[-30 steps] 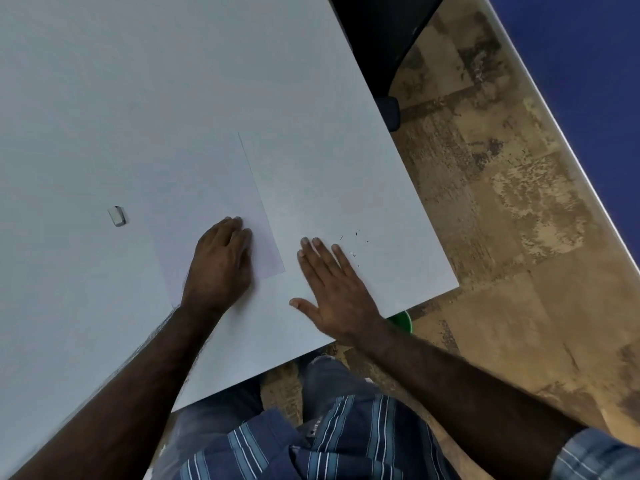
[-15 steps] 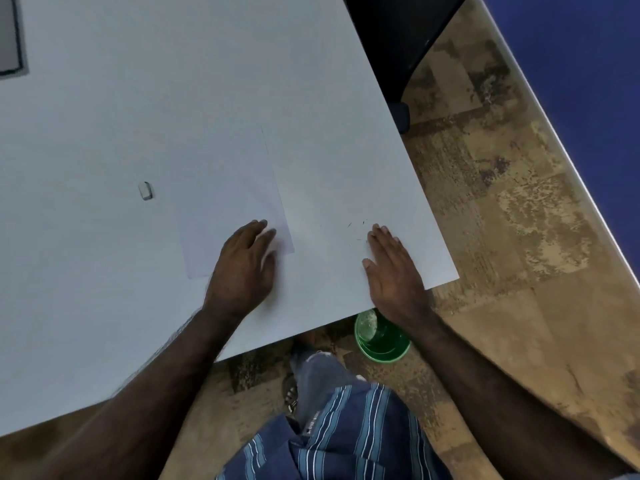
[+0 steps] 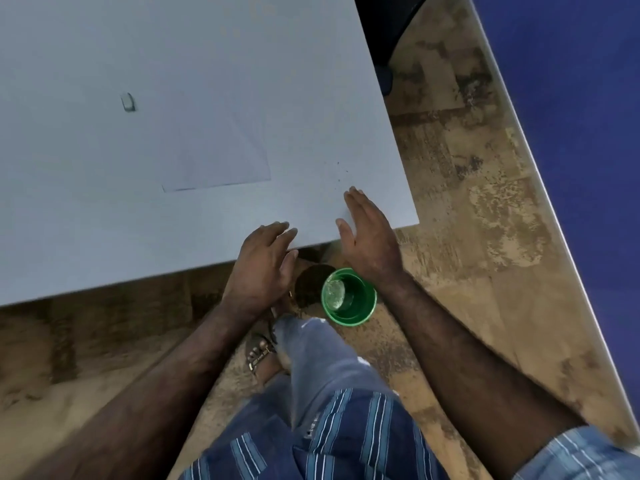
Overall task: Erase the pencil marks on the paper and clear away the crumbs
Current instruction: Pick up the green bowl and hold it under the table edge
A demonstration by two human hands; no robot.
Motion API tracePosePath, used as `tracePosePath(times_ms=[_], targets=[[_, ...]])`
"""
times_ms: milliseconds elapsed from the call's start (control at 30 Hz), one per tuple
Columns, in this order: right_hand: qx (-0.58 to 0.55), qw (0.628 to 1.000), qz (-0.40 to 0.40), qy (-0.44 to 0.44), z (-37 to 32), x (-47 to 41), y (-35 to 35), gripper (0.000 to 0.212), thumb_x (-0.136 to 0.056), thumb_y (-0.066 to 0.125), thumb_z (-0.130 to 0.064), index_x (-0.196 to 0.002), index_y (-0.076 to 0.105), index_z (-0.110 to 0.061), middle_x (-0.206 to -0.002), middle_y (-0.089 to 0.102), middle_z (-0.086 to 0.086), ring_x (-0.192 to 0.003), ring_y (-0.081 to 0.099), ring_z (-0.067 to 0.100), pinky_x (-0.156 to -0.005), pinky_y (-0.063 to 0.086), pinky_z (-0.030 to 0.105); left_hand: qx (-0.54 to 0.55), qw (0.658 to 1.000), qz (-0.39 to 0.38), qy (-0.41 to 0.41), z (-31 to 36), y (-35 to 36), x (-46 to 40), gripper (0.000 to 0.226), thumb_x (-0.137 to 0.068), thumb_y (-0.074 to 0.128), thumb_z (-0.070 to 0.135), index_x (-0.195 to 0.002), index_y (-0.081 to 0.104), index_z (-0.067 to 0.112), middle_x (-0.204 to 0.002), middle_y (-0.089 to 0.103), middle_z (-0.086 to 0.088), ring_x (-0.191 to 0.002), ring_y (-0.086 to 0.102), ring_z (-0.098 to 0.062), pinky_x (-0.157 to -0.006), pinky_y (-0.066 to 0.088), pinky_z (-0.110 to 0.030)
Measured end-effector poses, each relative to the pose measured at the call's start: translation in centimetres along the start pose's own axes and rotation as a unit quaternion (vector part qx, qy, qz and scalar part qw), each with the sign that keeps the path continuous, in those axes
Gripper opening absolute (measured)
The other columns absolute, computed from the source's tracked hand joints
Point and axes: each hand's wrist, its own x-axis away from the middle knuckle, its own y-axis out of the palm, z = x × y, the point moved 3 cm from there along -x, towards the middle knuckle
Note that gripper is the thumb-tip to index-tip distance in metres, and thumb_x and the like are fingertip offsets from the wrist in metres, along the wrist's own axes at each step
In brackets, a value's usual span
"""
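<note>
A white sheet of paper (image 3: 225,157) lies flat on the pale table (image 3: 173,46), with no pencil marks visible on it. A few dark eraser crumbs (image 3: 341,173) speckle the table right of the sheet. My right hand (image 3: 369,233) stands on its edge at the table's near rim, fingers straight, just below the crumbs. My left hand (image 3: 265,265) hangs at the table's near edge, fingers relaxed, holding nothing. A small white eraser (image 3: 127,101) sits alone far left of the paper.
A green bin (image 3: 348,296) stands on the floor under the table's near right corner, between my wrists. My leg in jeans and a sandalled foot (image 3: 259,353) are below it. A dark chair base (image 3: 384,81) stands beyond the table's right edge.
My left hand has left the paper and dropped to the table's near edge. My right hand has turned onto its edge near the crumbs. The view has shifted, revealing the whole green bin.
</note>
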Motion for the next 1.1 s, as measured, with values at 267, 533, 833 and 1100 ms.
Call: tracePosePath(times_ms=[267,533,833,1100], targets=[[0.011,1.0,-0.023,0.004,4.3,5.6,-1.6,0.055,-0.11,0.055,-0.029,-0.16,0.045,-0.011,-0.168,0.041,0.005,-0.156,0.035,0.021,-0.128,0.032,0.044,0.001,0.999,-0.036,0.004,4.6,4.4,1.9,0.043,-0.093,0.067,0.021,-0.133,0.066,0.006,-0.133,0.066,-0.013,-0.123,0.061,-0.032,-0.11,0.047,-0.045],[0.038,0.996,-0.053,-0.057,10.5,9.3,-2.2,0.061,-0.108,0.054,-0.036,-0.161,0.042,-0.009,-0.171,0.036,0.008,-0.161,0.026,0.022,-0.132,0.022,0.044,-0.036,0.998,-0.057,-0.021,8.8,10.6,3.1,0.043,-0.095,0.063,0.024,-0.134,0.066,0.006,-0.133,0.067,-0.014,-0.124,0.061,-0.034,-0.109,0.047,-0.047],[0.056,0.991,-0.077,-0.091,17.7,13.0,-3.1,0.064,-0.107,0.054,-0.037,-0.162,0.038,-0.008,-0.173,0.03,0.009,-0.163,0.019,0.023,-0.133,0.017,0.045,-0.046,0.993,-0.087,-0.064,10.9,17.4,5.0,0.043,-0.09,0.061,0.025,-0.125,0.069,0.001,-0.12,0.07,-0.019,-0.109,0.067,-0.038,-0.093,0.057,-0.048],[0.062,0.991,-0.069,-0.096,22.1,15.3,1.7,0.066,-0.107,0.056,-0.039,-0.162,0.04,-0.007,-0.175,0.025,0.009,-0.164,0.014,0.023,-0.133,0.015,0.049,-0.042,0.982,-0.137,-0.127,6.9,27.8,7.2,0.043,-0.09,0.06,0.029,-0.122,0.07,0.002,-0.113,0.071,-0.018,-0.1,0.067,-0.039,-0.086,0.058,-0.046]])
